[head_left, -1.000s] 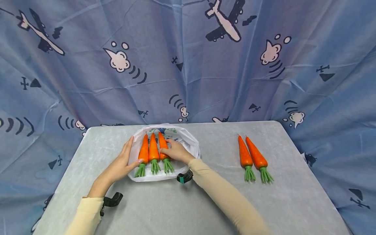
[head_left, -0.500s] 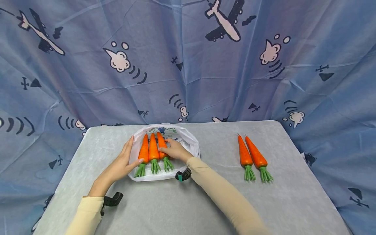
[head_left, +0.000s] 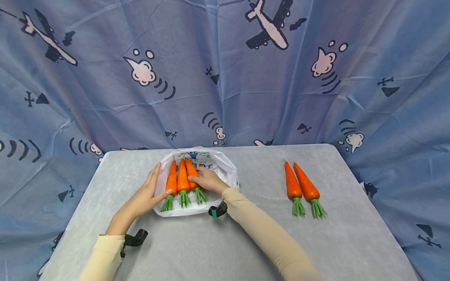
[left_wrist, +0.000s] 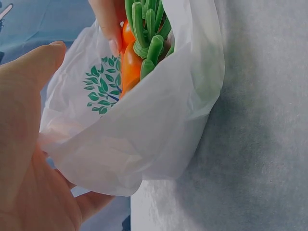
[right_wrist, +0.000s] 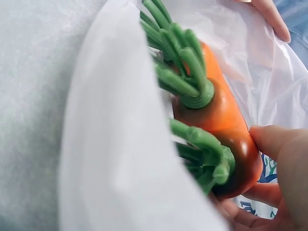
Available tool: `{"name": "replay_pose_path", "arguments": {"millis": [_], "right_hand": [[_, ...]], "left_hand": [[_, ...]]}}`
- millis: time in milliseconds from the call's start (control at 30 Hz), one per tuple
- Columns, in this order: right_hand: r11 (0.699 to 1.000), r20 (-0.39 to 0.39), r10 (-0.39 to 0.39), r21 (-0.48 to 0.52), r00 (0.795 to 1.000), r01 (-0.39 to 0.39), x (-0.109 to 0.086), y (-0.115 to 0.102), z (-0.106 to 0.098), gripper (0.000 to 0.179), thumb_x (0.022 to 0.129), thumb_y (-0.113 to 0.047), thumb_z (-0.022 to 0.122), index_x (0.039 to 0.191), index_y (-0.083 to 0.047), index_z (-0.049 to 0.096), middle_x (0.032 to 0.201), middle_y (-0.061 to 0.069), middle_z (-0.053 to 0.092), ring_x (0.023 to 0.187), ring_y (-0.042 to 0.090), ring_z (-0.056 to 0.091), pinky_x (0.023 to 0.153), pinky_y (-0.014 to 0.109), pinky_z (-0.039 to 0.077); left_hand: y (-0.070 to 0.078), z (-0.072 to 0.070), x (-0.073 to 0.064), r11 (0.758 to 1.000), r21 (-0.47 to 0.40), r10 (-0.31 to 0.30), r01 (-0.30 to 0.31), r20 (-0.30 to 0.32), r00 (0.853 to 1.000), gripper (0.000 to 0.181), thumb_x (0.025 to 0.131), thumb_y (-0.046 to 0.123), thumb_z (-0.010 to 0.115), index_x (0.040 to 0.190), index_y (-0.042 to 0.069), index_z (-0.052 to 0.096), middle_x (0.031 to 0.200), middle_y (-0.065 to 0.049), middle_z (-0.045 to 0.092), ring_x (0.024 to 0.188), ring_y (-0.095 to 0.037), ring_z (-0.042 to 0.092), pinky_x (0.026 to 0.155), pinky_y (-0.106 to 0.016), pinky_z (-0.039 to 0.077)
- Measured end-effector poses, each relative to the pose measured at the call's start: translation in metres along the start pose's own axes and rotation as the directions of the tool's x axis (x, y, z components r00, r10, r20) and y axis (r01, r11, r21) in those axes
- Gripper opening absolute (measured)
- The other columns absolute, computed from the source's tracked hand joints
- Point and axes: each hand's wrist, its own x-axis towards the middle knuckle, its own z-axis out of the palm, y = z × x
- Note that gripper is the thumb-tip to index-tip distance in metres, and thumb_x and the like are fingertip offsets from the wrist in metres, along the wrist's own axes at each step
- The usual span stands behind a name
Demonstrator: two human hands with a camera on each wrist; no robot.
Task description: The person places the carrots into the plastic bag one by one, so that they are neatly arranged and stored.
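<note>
An open white plastic bag (head_left: 218, 203) with green and blue print lies on the table, three carrots with green tops inside it. My right hand (head_left: 210, 181) reaches into the bag and holds the rightmost carrot (head_left: 193, 172). In the right wrist view, the thumb lies on one side of that carrot (right_wrist: 248, 161) and the fingers curl beneath it. Touching it is the middle carrot (head_left: 183, 177); the left carrot (head_left: 171, 179) lies beside them. My left hand (head_left: 142, 199) rests along the bag's left side with straight fingers, its thumb near the left carrot.
Two more carrots, one (head_left: 292, 181) beside another (head_left: 306, 183), lie on the right part of the grey table (head_left: 351, 242). A blue patterned curtain (head_left: 190, 78) hangs behind the table's far edge. Each wrist wears a black camera mount (head_left: 136, 238).
My right hand has shifted slightly left, moving the rightmost carrot against the middle one and tilting it. The other two carrots in the bag have edged slightly left. The left hand stays in place.
</note>
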Motion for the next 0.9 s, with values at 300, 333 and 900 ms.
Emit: {"name": "replay_pose_path", "arguments": {"millis": [300, 333, 900], "right_hand": [[1.000, 0.006, 0.007, 0.012, 1.000, -0.007, -0.0006, 0.0012, -0.0003, 0.064, 0.095, -0.049, 0.059, 0.146, -0.011, 0.048, 0.139, 0.014, 0.059, 0.071, 0.019, 0.063, 0.082, 0.035, 0.055], [1.000, 0.008, 0.006, 0.006, 1.000, -0.006, -0.0003, 0.0017, -0.0007, 0.066, 0.095, -0.050, 0.059, 0.146, -0.011, 0.048, 0.139, 0.014, 0.059, 0.074, 0.018, 0.063, 0.083, 0.034, 0.055], [0.998, 0.056, -0.013, 0.069, 0.998, 0.010, 0.0021, 0.0087, -0.0021, 0.073, 0.087, -0.047, 0.070, 0.147, -0.010, 0.047, 0.078, 0.004, 0.065, 0.053, 0.010, 0.055, 0.054, 0.024, 0.050]], "left_hand": [[-0.0017, 0.0004, -0.0006, 1.000, -0.005, -0.006, 0.006, 0.001, 1.000, 0.102, 0.095, 0.054, 0.058, 0.159, 0.020, -0.014, 0.167, -0.021, 0.001, 0.147, -0.051, 0.023, 0.114, -0.068, 0.027], [-0.0018, 0.0005, -0.0008, 1.000, -0.004, -0.007, 0.007, 0.002, 1.000, 0.102, 0.095, 0.054, 0.058, 0.159, 0.022, -0.015, 0.167, -0.021, 0.001, 0.147, -0.052, 0.022, 0.114, -0.068, 0.027], [-0.0016, 0.0004, -0.0006, 1.000, -0.005, -0.007, 0.007, -0.005, 1.000, 0.102, 0.095, 0.053, 0.058, 0.158, 0.026, -0.018, 0.167, -0.021, 0.001, 0.147, -0.051, 0.023, 0.115, -0.067, 0.027]]}}
